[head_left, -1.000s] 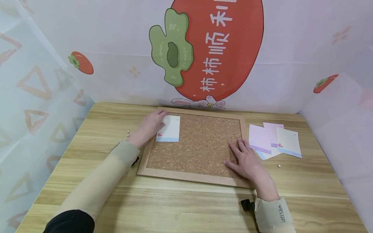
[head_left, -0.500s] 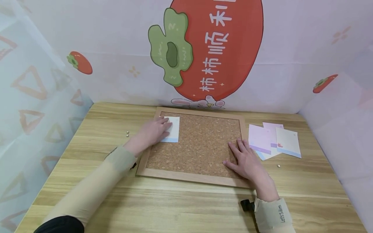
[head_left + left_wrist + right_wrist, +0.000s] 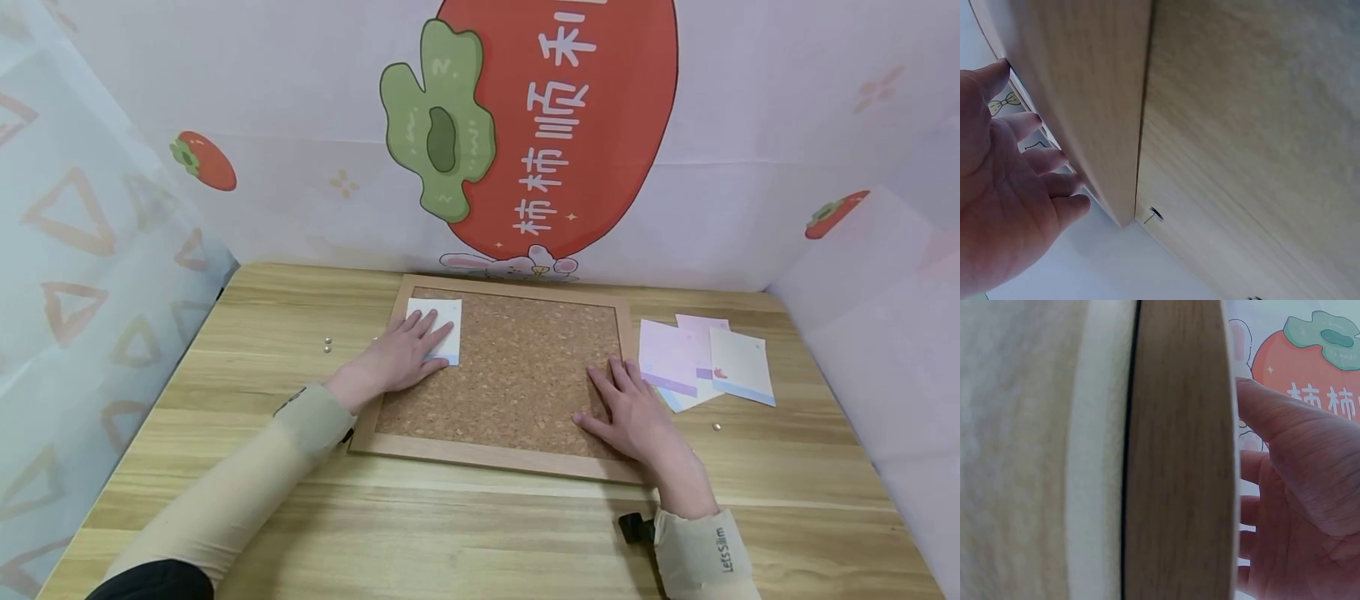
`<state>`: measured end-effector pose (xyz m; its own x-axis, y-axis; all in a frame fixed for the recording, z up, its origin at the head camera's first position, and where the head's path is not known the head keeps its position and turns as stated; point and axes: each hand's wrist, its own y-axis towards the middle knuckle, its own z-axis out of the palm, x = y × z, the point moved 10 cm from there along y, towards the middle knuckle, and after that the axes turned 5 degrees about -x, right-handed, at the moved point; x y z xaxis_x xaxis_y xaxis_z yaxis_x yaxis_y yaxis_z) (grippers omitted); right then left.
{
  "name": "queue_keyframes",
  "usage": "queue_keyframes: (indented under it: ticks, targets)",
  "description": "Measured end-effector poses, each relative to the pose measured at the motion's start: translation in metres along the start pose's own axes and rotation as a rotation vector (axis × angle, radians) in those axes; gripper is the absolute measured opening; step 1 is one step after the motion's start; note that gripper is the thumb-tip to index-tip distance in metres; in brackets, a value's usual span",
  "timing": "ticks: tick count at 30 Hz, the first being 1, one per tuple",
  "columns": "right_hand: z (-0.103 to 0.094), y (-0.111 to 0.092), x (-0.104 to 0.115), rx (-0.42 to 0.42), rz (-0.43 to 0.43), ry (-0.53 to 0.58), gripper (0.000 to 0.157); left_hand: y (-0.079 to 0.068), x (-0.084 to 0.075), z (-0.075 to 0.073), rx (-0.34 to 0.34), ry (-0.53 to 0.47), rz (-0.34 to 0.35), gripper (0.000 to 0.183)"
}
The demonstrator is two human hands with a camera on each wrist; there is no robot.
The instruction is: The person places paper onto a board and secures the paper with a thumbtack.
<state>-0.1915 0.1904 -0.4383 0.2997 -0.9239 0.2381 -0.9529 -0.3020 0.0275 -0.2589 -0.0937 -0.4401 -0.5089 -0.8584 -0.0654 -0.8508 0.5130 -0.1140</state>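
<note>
A wood-framed corkboard [image 3: 525, 367] lies on the table. On its upper left corner area is a white note card [image 3: 452, 310] with a blue bottom strip, partly covered by my left hand [image 3: 397, 358]. That hand's fingers are spread over the card, with the thumb near its lower edge. My right hand [image 3: 637, 421] rests spread across the board's right frame side, fingertips on the cork. In the left wrist view, the hand [image 3: 1010, 181] reaches over the wooden frame [image 3: 1085, 75]. The right wrist view shows the other hand [image 3: 1310, 481] beside the frame edge [image 3: 1179, 456].
Right of the board lie several overlapping cards, among them a lilac card [image 3: 667, 354] and a white card [image 3: 742, 371]. Thumbtacks [image 3: 327, 341] sit left of the board, one showing its pin, a thumbtack [image 3: 1155, 214]. A small round metallic piece [image 3: 716, 427] lies below the cards.
My left hand has gone from the card's upper left edge to lying spread over the card, which stays in nearly the same place. The right hand has not moved.
</note>
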Motion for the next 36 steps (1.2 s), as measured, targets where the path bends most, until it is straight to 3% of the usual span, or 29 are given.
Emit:
queue_keyframes:
  ticks: [9,18,36]
  targets:
    - [-0.002,-0.001,0.002,-0.004,-0.005,0.003,0.078,0.004,0.008,0.002,0.007,-0.086,0.023,0.063]
    - [0.000,-0.001,0.001,0.001,0.000,0.010,0.079,0.008,0.011,0.001,-0.005,-0.109,0.049,0.062]
    - [0.001,0.001,0.001,0.019,0.010,0.015,0.080,0.013,0.019,0.004,0.028,-0.146,0.040,0.064]
